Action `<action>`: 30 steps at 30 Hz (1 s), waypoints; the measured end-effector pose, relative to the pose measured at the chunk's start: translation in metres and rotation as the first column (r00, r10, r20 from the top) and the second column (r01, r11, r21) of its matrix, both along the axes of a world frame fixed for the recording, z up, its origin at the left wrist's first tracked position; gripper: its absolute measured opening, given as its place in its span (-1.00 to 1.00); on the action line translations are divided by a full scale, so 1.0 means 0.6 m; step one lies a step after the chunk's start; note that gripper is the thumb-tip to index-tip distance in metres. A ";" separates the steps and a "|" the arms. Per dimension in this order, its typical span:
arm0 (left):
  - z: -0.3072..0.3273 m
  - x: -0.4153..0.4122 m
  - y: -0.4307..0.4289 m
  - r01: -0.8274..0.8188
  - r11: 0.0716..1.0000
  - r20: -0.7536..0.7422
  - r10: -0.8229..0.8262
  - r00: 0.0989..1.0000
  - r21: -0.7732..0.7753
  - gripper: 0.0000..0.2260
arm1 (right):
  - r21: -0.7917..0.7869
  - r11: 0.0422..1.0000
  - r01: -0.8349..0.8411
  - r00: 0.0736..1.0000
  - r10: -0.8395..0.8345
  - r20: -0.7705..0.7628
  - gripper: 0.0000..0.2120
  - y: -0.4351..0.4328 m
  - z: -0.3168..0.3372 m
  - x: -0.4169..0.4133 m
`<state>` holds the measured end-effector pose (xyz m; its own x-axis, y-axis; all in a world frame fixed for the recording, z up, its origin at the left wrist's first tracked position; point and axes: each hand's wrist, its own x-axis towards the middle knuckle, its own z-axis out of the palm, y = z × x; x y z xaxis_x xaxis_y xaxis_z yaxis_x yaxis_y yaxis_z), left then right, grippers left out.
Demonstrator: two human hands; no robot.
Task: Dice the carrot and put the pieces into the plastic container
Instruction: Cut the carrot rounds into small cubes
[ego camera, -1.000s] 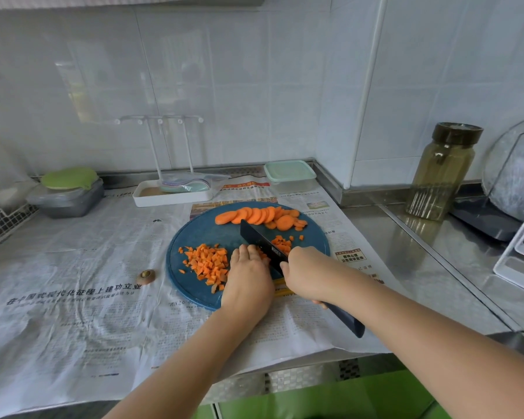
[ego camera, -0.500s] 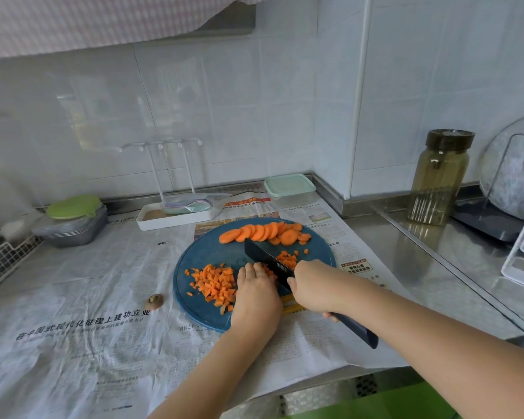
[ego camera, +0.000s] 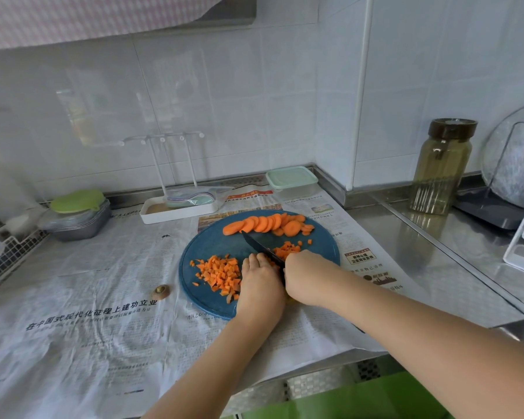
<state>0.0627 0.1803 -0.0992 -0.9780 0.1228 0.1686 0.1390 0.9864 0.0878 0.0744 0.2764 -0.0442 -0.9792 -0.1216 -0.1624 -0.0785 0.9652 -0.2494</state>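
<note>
Half the carrot (ego camera: 221, 273) lies diced on the board (ego camera: 212, 246), slices (ego camera: 270, 223) behind. Mid-dicing: right hand (ego camera: 304, 276) grips the knife (ego camera: 259, 245), left hand (ego camera: 260, 282) flat beside it. Next, cut the slices, then open the container (ego camera: 292, 179).

White tiled walls (ego camera: 239, 101) meet above a steel counter (ego camera: 430, 267), lit by what seems daylight.
</note>
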 end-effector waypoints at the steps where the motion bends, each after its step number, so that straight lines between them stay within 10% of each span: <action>1: -0.001 -0.001 -0.001 -0.001 1.000 -0.001 0.001 1.000 0.010 -0.62 | 0.008 1.000 -0.006 1.000 0.006 -0.012 -0.77 -0.003 0.000 0.000; 18: -0.010 -0.006 -0.009 0.044 0.861 -0.128 0.024 0.991 0.506 -0.75 | -0.360 0.923 0.134 0.971 -0.050 0.234 -0.69 0.062 0.035 -0.026; 30: 0.000 0.019 -0.046 -0.012 0.989 -0.073 0.024 0.997 0.149 -0.47 | -0.191 0.980 0.064 0.998 -0.057 0.038 -0.58 0.058 0.047 0.008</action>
<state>0.0739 0.1528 -0.0989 -0.9638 0.0735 0.2561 0.1330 0.9656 0.2233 0.0793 0.3110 -0.0158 -0.9804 -0.0941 -0.1733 -0.0103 0.9019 -0.4318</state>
